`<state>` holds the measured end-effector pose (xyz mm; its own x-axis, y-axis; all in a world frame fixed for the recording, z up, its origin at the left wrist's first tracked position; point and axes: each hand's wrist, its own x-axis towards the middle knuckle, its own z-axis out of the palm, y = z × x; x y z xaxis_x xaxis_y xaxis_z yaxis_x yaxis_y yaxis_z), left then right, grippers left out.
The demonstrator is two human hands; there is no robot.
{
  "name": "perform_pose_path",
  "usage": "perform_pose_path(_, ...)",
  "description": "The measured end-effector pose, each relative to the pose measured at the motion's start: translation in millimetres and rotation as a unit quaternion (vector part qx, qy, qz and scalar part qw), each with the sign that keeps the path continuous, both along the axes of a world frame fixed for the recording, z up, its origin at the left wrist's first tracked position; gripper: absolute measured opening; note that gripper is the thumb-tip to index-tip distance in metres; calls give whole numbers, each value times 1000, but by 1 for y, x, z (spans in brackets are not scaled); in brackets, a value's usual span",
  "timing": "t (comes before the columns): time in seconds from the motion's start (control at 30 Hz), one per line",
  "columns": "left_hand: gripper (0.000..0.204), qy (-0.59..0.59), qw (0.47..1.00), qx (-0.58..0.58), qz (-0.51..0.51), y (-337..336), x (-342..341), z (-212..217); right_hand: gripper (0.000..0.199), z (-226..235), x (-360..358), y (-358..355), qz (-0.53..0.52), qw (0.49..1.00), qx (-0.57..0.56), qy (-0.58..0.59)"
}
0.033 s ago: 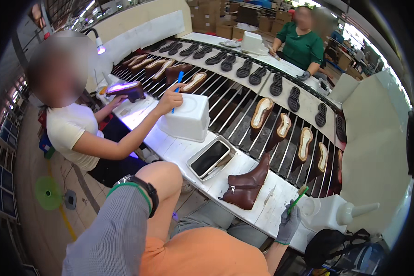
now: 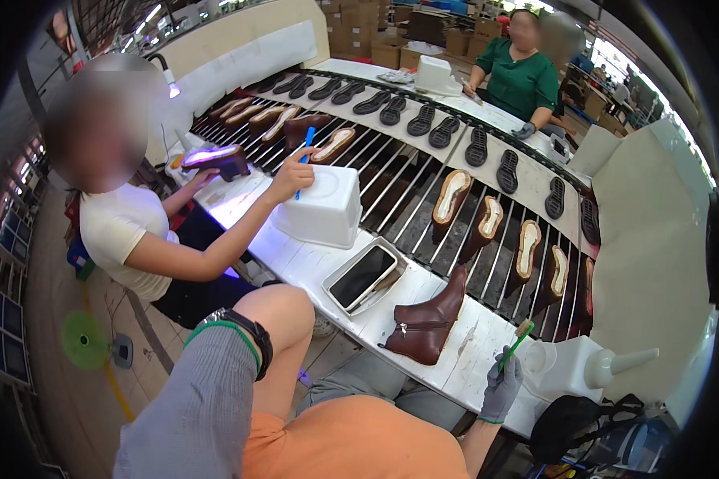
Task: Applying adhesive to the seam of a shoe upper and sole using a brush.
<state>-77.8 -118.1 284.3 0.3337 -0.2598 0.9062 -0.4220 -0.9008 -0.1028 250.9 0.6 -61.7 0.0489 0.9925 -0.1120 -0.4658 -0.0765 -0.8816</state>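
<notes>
In my right hand (image 2: 501, 389), which wears a grey glove, a green toothbrush (image 2: 513, 349) is gripped, bristles up, beside the table's near edge. A brown ankle boot (image 2: 425, 326) with a side zip stands on the white table to the left of that hand. My left arm is bent, and the grey-gloved left hand (image 2: 188, 391) is raised close to the camera; its fingers are out of sight. A dark watch (image 2: 254, 339) is on that wrist. A white tub (image 2: 542, 357) sits just right of the toothbrush.
Brown uppers (image 2: 453, 196) and black soles (image 2: 476, 148) line the roller conveyor (image 2: 403, 195). A phone (image 2: 363, 276) lies in a tray. A white spouted bottle (image 2: 575, 367) stands at right. At left a co-worker (image 2: 144, 231) holds a shoe and blue brush; another (image 2: 519, 76) sits across.
</notes>
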Motion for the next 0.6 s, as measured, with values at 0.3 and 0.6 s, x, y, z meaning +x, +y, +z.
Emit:
perform_pose_path(0.3, 29, 163, 953, -82, -243, 11, 8, -17, 27, 16, -4, 3, 11, 998, -2, -55)
perform_pose_path(0.6, 42, 257, 866, -225, -366, 44, 51, -72, 27, 7, 5, -4, 14, 999, -10, -32)
